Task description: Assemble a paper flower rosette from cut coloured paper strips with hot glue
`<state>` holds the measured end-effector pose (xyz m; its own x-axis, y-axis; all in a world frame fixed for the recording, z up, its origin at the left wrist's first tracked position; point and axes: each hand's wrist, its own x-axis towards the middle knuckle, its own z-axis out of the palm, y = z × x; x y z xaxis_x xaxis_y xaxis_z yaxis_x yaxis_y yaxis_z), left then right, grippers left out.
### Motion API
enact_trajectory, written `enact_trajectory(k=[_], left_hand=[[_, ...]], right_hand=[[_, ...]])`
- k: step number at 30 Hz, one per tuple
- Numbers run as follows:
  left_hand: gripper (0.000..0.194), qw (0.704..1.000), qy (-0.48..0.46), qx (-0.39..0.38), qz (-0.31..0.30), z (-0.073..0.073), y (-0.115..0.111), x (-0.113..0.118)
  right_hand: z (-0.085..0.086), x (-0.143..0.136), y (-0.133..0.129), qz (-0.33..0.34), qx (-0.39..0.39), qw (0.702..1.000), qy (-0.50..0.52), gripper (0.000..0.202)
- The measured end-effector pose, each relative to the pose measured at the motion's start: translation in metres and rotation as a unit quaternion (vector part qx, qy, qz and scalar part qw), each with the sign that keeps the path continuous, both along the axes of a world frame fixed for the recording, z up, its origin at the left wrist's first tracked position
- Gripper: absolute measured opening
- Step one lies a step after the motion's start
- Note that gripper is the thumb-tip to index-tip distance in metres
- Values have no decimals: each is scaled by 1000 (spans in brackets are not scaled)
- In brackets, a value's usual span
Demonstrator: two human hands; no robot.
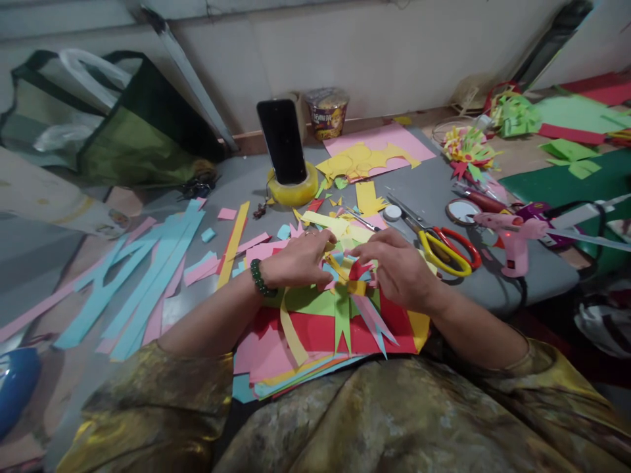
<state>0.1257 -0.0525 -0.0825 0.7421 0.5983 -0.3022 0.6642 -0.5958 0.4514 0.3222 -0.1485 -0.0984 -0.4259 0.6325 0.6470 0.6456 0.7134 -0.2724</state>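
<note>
My left hand [302, 259], with a green bead bracelet at its wrist, is curved around the left side of a small bundle of coloured paper strips [349, 279]. From the right, my right hand [397, 266] reaches to the same bundle with bent fingers. Whether either hand's fingertips grip the paper is too small to tell. Green, pink and blue strips with notched ends hang from the bundle towards me. Beneath it lie red paper [315, 332] and a stack of coloured sheets [266, 374]. A pale yellow strip [290, 328] curls below my left hand.
Blue strips [152, 282] cover the left side. A phone [282, 141] leans upright on a tape roll [294, 189] at the back. Yellow-handled scissors [444, 253], red-handled scissors [458, 246] and a pink glue gun [515, 240] lie right. A paper flower [468, 148] sits farther back.
</note>
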Motion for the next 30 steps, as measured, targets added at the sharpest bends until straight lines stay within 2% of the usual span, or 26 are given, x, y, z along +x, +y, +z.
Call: enact_trajectory(k=[3, 6, 9, 13, 16, 18, 20, 23, 26, 30], left_hand=[[76, 1000, -6, -1, 0, 4, 2, -3], [79, 998, -65, -1, 5, 15, 6, -13], [71, 991, -131, 21, 32, 31, 7, -23], [54, 975, -195, 81, 68, 53, 6, -37], [53, 953, -244, 124, 130, 67, 11, -53], [52, 937, -267, 139, 180, 72, 21, -65], [47, 929, -269, 147, 209, 70, 34, -75], [36, 938, -210, 159, 225, 55, 51, -74], [32, 952, -75, 191, 227, 32, 56, -53], [21, 962, -26, 205, 178, 4, 45, -21]], right_hand=[[6, 2, -1, -12, 44, 997, 68, 29], [7, 4, -3, -38, 78, 989, 117, 25], [8, 6, -3, -51, 96, 985, 133, 18], [12, 6, -4, -11, 89, 989, 122, 15], [15, 4, -5, 8, 79, 987, 138, 15], [16, 5, -6, 11, 91, 984, 156, 17], [14, 6, -8, 18, 100, 980, 168, 23], [12, 9, -9, 33, 85, 979, 183, 36], [10, 10, -9, 22, 69, 979, 191, 30], [12, 6, -9, -5, 63, 982, 177, 18]])
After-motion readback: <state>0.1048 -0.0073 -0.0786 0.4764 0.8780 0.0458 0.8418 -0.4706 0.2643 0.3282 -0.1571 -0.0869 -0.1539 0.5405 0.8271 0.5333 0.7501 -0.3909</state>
